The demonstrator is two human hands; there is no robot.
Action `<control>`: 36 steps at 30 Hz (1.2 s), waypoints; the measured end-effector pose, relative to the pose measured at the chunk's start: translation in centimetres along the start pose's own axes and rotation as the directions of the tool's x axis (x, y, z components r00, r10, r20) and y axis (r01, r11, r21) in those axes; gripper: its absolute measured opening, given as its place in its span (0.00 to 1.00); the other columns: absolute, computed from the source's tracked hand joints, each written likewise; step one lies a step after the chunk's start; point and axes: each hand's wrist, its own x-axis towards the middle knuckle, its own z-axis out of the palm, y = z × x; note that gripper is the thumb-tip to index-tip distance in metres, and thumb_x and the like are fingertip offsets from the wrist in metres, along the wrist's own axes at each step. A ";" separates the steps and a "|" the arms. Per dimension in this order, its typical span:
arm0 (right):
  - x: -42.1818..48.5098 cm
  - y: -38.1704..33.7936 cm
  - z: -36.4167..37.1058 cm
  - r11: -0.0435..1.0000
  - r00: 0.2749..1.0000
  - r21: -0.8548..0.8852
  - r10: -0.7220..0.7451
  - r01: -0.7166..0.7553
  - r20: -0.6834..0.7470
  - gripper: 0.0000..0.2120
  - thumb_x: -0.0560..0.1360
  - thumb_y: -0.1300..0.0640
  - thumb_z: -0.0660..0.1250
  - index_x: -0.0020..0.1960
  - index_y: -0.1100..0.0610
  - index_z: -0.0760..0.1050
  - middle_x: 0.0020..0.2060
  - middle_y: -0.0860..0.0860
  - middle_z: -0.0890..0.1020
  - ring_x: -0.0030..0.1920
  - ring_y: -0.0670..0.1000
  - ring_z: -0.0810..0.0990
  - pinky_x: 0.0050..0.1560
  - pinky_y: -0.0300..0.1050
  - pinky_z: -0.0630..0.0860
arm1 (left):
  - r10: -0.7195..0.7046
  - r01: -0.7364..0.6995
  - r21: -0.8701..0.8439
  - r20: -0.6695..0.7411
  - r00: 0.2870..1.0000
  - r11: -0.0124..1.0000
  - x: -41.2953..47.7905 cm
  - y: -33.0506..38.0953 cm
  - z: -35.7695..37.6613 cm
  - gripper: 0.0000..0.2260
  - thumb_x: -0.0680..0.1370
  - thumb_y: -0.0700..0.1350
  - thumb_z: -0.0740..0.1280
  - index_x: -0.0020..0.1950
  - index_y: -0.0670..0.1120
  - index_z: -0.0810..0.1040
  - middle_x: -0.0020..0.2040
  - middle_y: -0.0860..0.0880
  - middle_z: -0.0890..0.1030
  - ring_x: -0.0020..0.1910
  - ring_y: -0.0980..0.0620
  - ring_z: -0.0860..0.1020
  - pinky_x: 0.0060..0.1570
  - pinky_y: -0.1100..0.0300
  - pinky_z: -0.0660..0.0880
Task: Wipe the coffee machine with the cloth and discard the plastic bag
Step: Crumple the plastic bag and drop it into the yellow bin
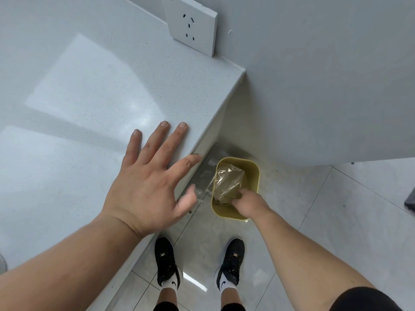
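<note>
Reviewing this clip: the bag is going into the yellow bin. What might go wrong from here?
1. The plastic bag bulges above the rim of the bin; it may spring back out once the right hand lets go.
2. Pushing down could tip the small bin.
3. The left hand lies by the counter edge and could slip.

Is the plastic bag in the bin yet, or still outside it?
Mostly in. The clear plastic bag sits inside the yellow bin, with one corner poking over the left rim. The right hand is pressed onto it.
</note>
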 end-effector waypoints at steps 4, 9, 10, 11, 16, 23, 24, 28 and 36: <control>-1.1 0.5 -0.4 0.999 1.000 0.042 0.011 -0.010 -0.015 0.25 0.79 0.44 0.63 0.75 0.47 0.70 0.58 0.51 0.80 0.55 0.56 0.80 0.54 0.50 0.79 | -0.005 0.005 0.011 0.014 1.000 1.000 0.0 0.1 -0.1 0.26 0.76 0.62 0.63 0.73 0.56 0.76 0.85 0.45 0.60 0.84 0.39 0.56 0.78 0.30 0.53; -2.9 0.7 -0.7 0.996 1.000 0.085 0.008 -0.006 -0.030 0.30 0.78 0.46 0.63 0.80 0.46 0.64 0.70 0.54 0.77 0.66 0.59 0.78 0.60 0.52 0.79 | -0.008 0.008 0.012 0.031 0.999 1.000 0.0 0.1 -0.3 0.26 0.75 0.62 0.63 0.72 0.55 0.77 0.84 0.44 0.60 0.84 0.39 0.57 0.78 0.30 0.53; -3.3 0.8 -0.7 0.996 0.999 0.092 0.005 -0.002 -0.035 0.31 0.78 0.46 0.63 0.80 0.46 0.64 0.71 0.54 0.77 0.67 0.59 0.77 0.61 0.52 0.78 | -0.009 0.009 0.012 0.033 0.999 1.000 0.0 0.1 -0.3 0.26 0.75 0.62 0.63 0.72 0.55 0.77 0.84 0.44 0.60 0.84 0.39 0.57 0.78 0.30 0.53; -3.7 0.8 -0.7 0.995 0.999 0.096 0.003 0.001 -0.041 0.31 0.78 0.46 0.63 0.80 0.46 0.64 0.72 0.54 0.76 0.67 0.58 0.77 0.61 0.51 0.78 | -0.009 0.009 0.013 0.036 0.999 1.000 0.0 0.1 -0.3 0.26 0.75 0.62 0.63 0.72 0.55 0.77 0.84 0.44 0.60 0.84 0.39 0.57 0.78 0.30 0.53; -6.3 1.1 -0.6 0.995 0.997 0.095 -0.031 0.037 -0.067 0.32 0.77 0.46 0.63 0.80 0.47 0.64 0.74 0.53 0.74 0.70 0.58 0.75 0.66 0.53 0.77 | -0.011 0.010 0.017 0.046 0.999 1.000 0.0 0.1 -0.3 0.26 0.76 0.62 0.62 0.72 0.56 0.76 0.85 0.45 0.59 0.84 0.39 0.56 0.78 0.30 0.53; -10.6 2.4 -0.6 0.995 0.993 0.084 -0.034 0.043 -0.114 0.30 0.78 0.46 0.63 0.79 0.47 0.66 0.75 0.52 0.73 0.72 0.57 0.73 0.69 0.53 0.74 | -0.018 0.016 0.028 0.067 0.998 0.999 0.0 0.2 -0.6 0.27 0.76 0.63 0.61 0.73 0.57 0.75 0.85 0.45 0.58 0.84 0.40 0.54 0.78 0.30 0.53; -11.3 2.6 -0.5 0.995 0.992 0.087 -0.030 0.041 -0.121 0.30 0.78 0.47 0.63 0.79 0.47 0.66 0.75 0.52 0.73 0.72 0.56 0.73 0.69 0.52 0.74 | -0.020 0.018 0.029 0.070 0.997 0.999 0.0 0.2 -0.7 0.27 0.77 0.64 0.60 0.74 0.57 0.75 0.85 0.46 0.58 0.84 0.40 0.54 0.79 0.30 0.53; -14.0 3.0 -0.8 0.995 0.986 0.086 -0.040 0.054 -0.162 0.28 0.79 0.47 0.63 0.79 0.46 0.66 0.75 0.50 0.72 0.71 0.55 0.74 0.67 0.51 0.74 | -0.026 0.023 0.026 0.087 0.996 0.999 0.1 0.3 -1.0 0.26 0.77 0.64 0.60 0.73 0.57 0.75 0.85 0.46 0.58 0.84 0.40 0.54 0.79 0.31 0.53; -20.2 0.1 -4.7 0.977 0.936 0.065 -0.176 0.205 -0.305 0.27 0.79 0.46 0.62 0.77 0.40 0.65 0.74 0.46 0.72 0.69 0.52 0.76 0.64 0.51 0.78 | -0.048 0.040 0.041 0.207 0.977 0.998 0.1 0.9 -2.8 0.30 0.77 0.67 0.54 0.77 0.59 0.71 0.87 0.46 0.52 0.85 0.41 0.47 0.80 0.33 0.46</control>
